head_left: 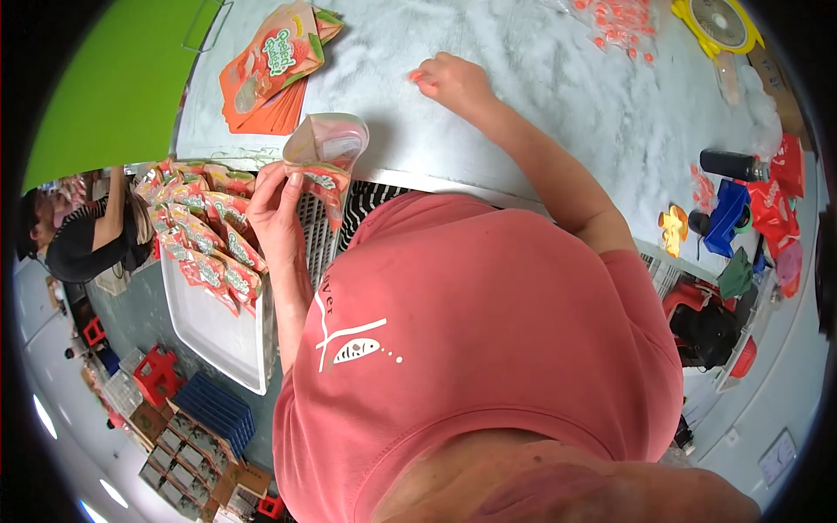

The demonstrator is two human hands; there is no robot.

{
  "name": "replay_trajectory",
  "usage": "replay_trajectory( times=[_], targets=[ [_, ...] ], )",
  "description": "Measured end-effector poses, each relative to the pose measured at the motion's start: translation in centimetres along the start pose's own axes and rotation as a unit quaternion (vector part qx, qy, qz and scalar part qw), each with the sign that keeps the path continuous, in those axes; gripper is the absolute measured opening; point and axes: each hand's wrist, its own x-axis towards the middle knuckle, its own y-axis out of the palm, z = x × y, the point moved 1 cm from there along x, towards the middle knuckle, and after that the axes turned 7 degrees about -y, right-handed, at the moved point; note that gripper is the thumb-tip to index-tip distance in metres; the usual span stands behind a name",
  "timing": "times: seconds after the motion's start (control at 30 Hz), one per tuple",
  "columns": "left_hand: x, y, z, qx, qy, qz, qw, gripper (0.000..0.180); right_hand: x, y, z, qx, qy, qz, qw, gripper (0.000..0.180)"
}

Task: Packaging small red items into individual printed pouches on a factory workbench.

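My left hand (277, 205) pinches a printed red and green pouch (321, 179) by its side, just off the table's near edge. The pouch's mouth gapes wide, and its pale lining shows. Over the table, my right hand (458, 87) is closed on small orange-red pieces (421, 78), which look like wrapped candies; the fingers partly cover them. Flat pouches of the same print (277, 65) lie stacked at the table's far left. Left of my left hand, several pouches (200, 222) stand in rows in a white tray (218, 340).
More orange-red pieces in clear wrap (615, 26) lie at the far right, beside a yellow fan (717, 24). A black bottle (731, 165), a blue tape dispenser (726, 218) and red bags (776, 205) sit on the right. Another person (91, 231) is at the left, past the tray.
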Motion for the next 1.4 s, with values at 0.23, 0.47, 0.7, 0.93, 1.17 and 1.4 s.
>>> replay_trajectory(
  times=[0.23,0.47,0.7,0.93,1.17,1.4],
  targets=[
    [2.7,2.7,-0.5,0.118,0.047,0.026,0.992,0.019,2.8,-8.7,1.5,0.628,0.346,-0.093,0.690,0.025],
    [6.0,6.6,0.9,0.135,0.062,0.093,0.985,0.019,6.3,-16.1,5.8,0.770,0.326,-0.112,0.537,0.024],
    [6.7,9.2,1.4,0.173,0.127,0.098,0.972,0.019,4.4,-13.2,5.5,0.718,0.249,-0.222,0.611,0.020],
    [7.0,10.7,1.1,0.162,0.122,0.107,0.973,0.019,2.3,-12.0,3.9,0.597,0.141,-0.183,0.768,0.020],
    [6.9,10.8,1.0,0.162,0.117,0.101,0.975,0.018,1.7,-13.1,4.0,0.530,0.062,-0.165,0.830,0.018],
    [6.4,11.0,0.5,0.168,0.123,0.096,0.973,0.019,1.4,-12.1,3.6,0.543,0.035,-0.126,0.830,0.027]
  ],
)
